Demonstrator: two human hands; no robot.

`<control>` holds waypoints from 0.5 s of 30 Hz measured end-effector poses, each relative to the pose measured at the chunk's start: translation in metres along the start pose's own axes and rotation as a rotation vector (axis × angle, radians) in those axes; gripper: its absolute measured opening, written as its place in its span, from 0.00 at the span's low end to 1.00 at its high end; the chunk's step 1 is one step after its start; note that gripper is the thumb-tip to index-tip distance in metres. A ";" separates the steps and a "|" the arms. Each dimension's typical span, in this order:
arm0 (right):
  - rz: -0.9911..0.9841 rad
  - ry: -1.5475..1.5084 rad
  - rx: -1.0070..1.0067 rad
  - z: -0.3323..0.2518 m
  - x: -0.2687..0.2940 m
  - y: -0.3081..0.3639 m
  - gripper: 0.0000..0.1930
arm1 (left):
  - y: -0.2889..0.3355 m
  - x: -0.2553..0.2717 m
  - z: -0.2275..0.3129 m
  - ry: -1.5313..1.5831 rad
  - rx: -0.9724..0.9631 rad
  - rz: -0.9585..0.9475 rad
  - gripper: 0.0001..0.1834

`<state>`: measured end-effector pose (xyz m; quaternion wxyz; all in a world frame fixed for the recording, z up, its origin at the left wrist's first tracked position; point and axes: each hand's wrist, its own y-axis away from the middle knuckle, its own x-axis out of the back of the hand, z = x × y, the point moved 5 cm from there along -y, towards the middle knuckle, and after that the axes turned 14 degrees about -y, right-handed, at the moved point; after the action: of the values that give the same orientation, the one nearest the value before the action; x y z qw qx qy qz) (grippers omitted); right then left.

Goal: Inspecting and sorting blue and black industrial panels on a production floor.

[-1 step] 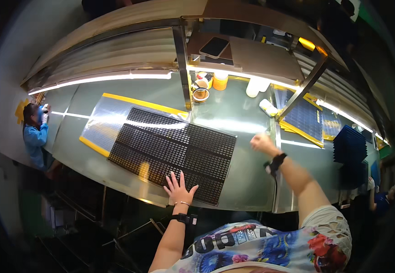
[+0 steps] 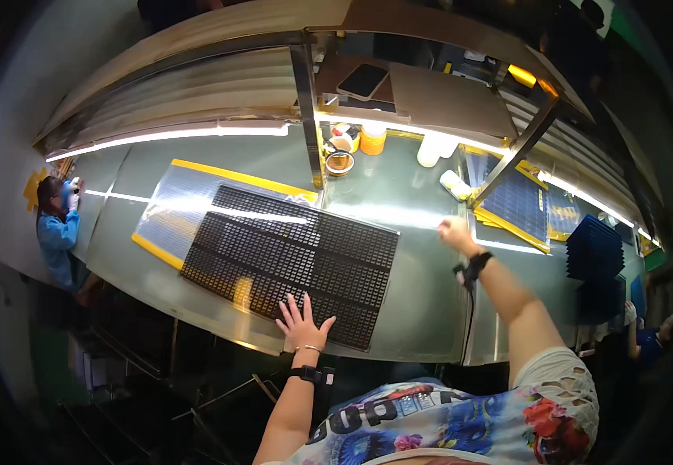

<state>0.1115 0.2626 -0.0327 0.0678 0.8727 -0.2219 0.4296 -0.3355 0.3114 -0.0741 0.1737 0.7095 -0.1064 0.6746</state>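
A black sheet with rows of small rectangular openings (image 2: pixel 298 256) lies on the bench, partly over a clear sheet with yellow borders (image 2: pixel 174 209). My left hand (image 2: pixel 303 329) rests on the black sheet's near edge, fingers spread. To the right of the sheet, my right hand (image 2: pixel 458 235) is held over the bench with its fingers curled closed. Whatever may be in those fingers is too small or hidden to make out.
Tape rolls (image 2: pixel 340 163), an orange jar (image 2: pixel 373 139) and white bottles (image 2: pixel 429 149) stand beneath the lit shelf. Yellow-edged sheets (image 2: pixel 515 209) and a stack of dark blue trays (image 2: pixel 596 248) are at right. A co-worker in blue (image 2: pixel 58 232) is at far left.
My right hand has shifted slightly to the right. My left hand stays spread at the black sheet's edge.
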 end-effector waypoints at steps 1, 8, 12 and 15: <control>0.168 0.066 0.073 -0.002 0.021 -0.015 0.06 | 0.000 -0.001 -0.004 -0.005 0.039 -0.006 0.47; 0.120 0.471 -0.160 0.080 0.026 -0.075 0.10 | -0.006 0.000 -0.002 0.035 0.088 0.057 0.48; 0.257 0.346 -0.160 0.104 0.032 -0.081 0.09 | -0.009 0.003 0.003 -0.003 0.082 0.056 0.48; 0.367 0.299 -0.010 0.091 0.032 -0.079 0.08 | -0.005 0.008 0.004 -0.011 0.148 0.114 0.49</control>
<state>0.2292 0.2942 -0.0585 0.0251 0.7440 -0.3665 0.5581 -0.3295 0.3155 -0.0669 0.0814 0.7168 -0.0975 0.6856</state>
